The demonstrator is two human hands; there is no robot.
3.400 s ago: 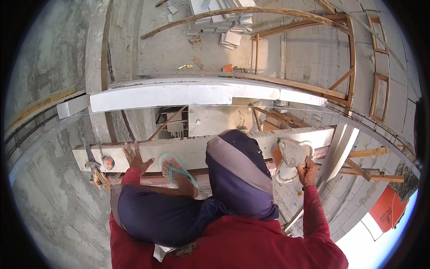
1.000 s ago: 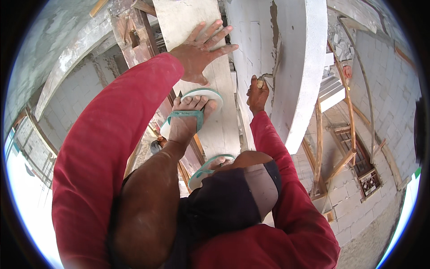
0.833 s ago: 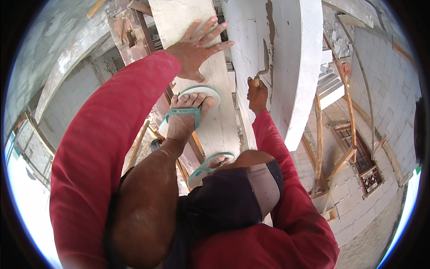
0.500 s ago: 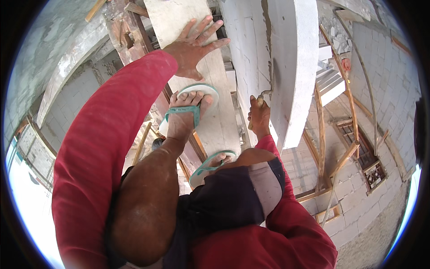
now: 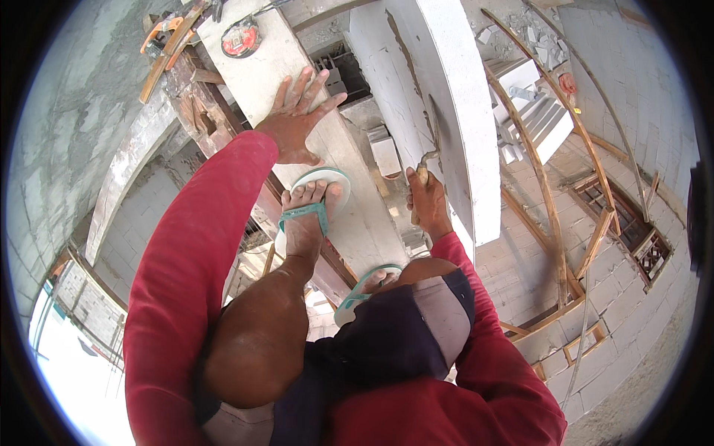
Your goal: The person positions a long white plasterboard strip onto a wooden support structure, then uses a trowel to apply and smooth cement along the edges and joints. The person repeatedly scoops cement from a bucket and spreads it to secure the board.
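My left hand [image 5: 294, 123] is spread, fingers apart, on the pale plank [image 5: 346, 204], just ahead of my sandaled left foot [image 5: 303, 215]. My right hand [image 5: 428, 204] grips the wooden handle of a trowel [image 5: 422, 175] beside the long white block [image 5: 472, 149]. The trowel's thin blade lies along a strip of grey mortar [image 5: 409, 56] on the block work, partly hard to make out. A red tape measure [image 5: 239, 37] lies on the plank beyond my left hand. My right foot, in a teal sandal [image 5: 364, 286], stands farther back on the plank, partly hidden by my leg.
The plank is narrow and raised, with openings down to lower levels beside it. An orange-handled tool [image 5: 160, 33] lies at upper left by a weathered timber [image 5: 201, 111]. Below on the right are stacked white blocks [image 5: 535, 126], rubble [image 5: 550, 48] and wooden frames [image 5: 558, 253].
Earlier my right hand held the trowel over a bucket; since then it has moved into the mortar seam. My left hand stays spread. The view has shifted, revealing the tape measure again.
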